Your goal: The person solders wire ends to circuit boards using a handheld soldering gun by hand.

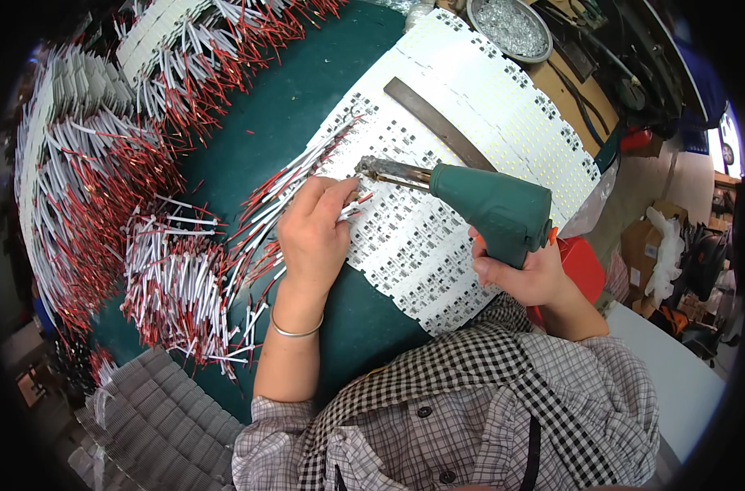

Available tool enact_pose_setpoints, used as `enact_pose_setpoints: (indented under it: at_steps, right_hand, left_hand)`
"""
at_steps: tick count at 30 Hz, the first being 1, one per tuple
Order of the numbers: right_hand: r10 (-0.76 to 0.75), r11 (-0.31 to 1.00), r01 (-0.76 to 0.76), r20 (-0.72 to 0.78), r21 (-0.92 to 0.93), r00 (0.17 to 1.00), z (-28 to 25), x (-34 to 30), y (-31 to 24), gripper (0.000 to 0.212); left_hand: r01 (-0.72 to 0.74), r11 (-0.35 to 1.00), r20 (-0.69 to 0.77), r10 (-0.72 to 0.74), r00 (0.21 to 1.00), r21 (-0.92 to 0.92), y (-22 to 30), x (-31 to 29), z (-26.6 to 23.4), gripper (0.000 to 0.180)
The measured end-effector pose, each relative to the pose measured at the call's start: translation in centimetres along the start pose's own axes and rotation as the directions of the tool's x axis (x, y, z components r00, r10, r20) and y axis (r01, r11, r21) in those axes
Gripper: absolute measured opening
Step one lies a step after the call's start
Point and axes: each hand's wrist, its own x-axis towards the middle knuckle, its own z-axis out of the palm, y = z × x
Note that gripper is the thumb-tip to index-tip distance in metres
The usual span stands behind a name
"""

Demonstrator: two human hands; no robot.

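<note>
My right hand point(524, 274) grips the handle of a green pistol-shaped soldering gun point(491, 203). Its dark metal tip points left and sits just above the near-left part of a white sheet of LED circuit boards point(417, 241). Close by the tip, my left hand point(315, 229) is closed around a few short red and white wires point(352, 213), their ends poking out past the fingers. Finger contact with the sheet is hard to make out. A row of wires point(286, 180) fans leftward from the sheet's left edge, partly behind my left hand.
Loose wires point(180, 282) lie in a heap on the green table point(282, 90); large stacks of wired boards point(86, 180) rise at the left. Across the sheet rests a dark metal bar point(439, 123). A bowl of shiny scraps point(511, 29) stands far right, a red container point(581, 270) nearer.
</note>
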Motion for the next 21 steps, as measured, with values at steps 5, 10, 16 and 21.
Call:
enact_pose_setpoints:
  at_steps: [5, 10, 16, 21]
  right_hand:
    - [0.067, 0.998, -0.066, -0.010, 0.024, 0.998, -0.2, 0.2, 0.3, 0.039]
    - [-0.001, 0.997, 0.003, -0.028, 0.072, 1.000, 0.0, 0.0, -0.9, 0.041]
    - [-0.077, 0.993, 0.078, -0.018, 0.086, 0.997, -1.4, -0.2, -0.6, 0.051]
    - [-0.097, 0.989, 0.099, -0.017, 0.106, 0.995, -1.3, -1.0, -0.4, 0.052]
  left_hand:
    - [-0.016, 1.000, -0.016, 0.016, 1.000, 0.025, -0.1, -0.1, 0.1, 0.043]
    - [-0.041, 0.999, -0.039, 0.041, 0.998, 0.024, -0.2, -0.1, 0.1, 0.043]
    - [-0.018, 0.999, -0.026, 0.019, 0.999, 0.042, 0.2, -0.3, 0.0, 0.045]
    - [-0.001, 1.000, -0.065, 0.000, 0.998, -0.023, -0.1, 0.0, 0.2, 0.033]
